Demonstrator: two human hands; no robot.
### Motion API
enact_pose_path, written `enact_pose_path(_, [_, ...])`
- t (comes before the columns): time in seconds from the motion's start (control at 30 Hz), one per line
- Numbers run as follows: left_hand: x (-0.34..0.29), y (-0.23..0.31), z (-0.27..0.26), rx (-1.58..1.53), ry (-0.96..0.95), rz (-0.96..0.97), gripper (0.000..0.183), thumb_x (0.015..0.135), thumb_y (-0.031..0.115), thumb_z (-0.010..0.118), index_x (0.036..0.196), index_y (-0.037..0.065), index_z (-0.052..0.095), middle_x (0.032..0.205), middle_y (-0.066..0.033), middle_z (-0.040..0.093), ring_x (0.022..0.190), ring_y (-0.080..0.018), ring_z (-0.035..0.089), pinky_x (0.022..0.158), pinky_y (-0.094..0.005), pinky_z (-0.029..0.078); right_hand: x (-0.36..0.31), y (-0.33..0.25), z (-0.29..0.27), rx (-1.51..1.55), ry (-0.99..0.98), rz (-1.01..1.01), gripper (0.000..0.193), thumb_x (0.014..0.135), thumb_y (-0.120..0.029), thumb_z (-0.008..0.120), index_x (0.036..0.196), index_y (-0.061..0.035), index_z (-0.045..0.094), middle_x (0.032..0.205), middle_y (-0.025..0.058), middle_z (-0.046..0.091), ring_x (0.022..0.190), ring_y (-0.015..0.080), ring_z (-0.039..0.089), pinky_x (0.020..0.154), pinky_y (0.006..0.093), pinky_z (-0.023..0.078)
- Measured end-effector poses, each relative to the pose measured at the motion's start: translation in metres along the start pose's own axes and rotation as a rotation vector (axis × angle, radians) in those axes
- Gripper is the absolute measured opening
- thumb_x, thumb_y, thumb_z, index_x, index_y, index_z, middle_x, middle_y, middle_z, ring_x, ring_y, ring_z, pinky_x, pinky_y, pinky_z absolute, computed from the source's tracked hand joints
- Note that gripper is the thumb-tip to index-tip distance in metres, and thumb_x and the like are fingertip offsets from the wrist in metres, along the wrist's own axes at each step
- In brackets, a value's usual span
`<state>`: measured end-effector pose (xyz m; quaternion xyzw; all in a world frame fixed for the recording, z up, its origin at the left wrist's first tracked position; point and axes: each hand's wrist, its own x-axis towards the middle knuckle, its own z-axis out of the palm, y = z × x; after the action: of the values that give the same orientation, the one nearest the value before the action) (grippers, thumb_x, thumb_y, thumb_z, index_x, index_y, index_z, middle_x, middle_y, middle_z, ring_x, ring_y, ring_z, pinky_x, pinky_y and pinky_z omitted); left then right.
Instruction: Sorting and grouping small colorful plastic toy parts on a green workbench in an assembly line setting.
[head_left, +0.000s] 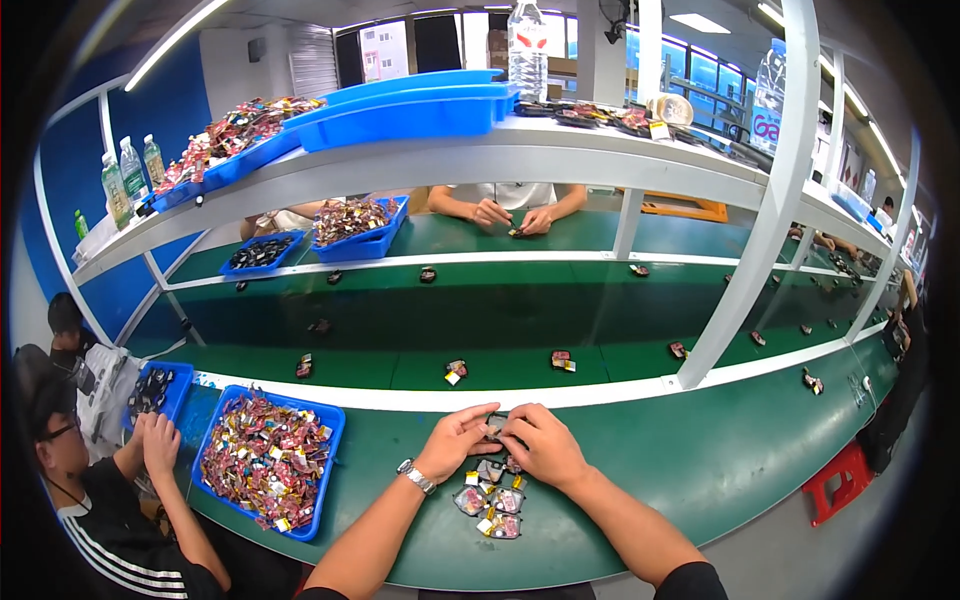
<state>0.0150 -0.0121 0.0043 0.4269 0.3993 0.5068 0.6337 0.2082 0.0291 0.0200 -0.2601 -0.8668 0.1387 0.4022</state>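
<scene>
Both my hands meet over the green bench, pinching a small dark-rimmed plastic casing (pixel 495 427) between them. My left hand (pixel 455 443) grips its left side, with a metal watch on that wrist. From the right, my right hand (pixel 546 447) closes its fingers over the casing and partly hides it. Just below my hands lies a cluster of similar casings (pixel 490 500) with red, white and yellow parts inside. Left of my left forearm, a blue tray (pixel 337 425) is heaped with small red circuit pieces carrying wires and white and yellow bits.
Beyond a white rail (pixel 400 396) runs a green conveyor belt (pixel 500 300) with scattered assemblies. A slanted white post (pixel 745 235) and an overhead shelf (pixel 420 165) frame the bench. Co-workers sit to the left and opposite. A red stool (pixel 838 487) stands at right.
</scene>
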Motion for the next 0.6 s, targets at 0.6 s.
enact_pose_path(0.6, [0.0025, -0.0059, -0.0074, -0.014, -0.123, 0.036, 0.035, 0.094, -0.003, 0.051, 0.128, 0.005, 0.044, 0.126, -0.0128, 0.057, 0.108, -0.0180, 0.061, 0.097, -0.0338, 0.052, 0.0030, 0.0072, 0.0014, 0.100, -0.058, 0.071, 0.010, 0.078, -0.011, 0.073, 0.088, -0.0102, 0.070, 0.120, 0.0083, 0.056, 0.113, 0.0293, 0.053, 0.092, 0.0376, 0.048])
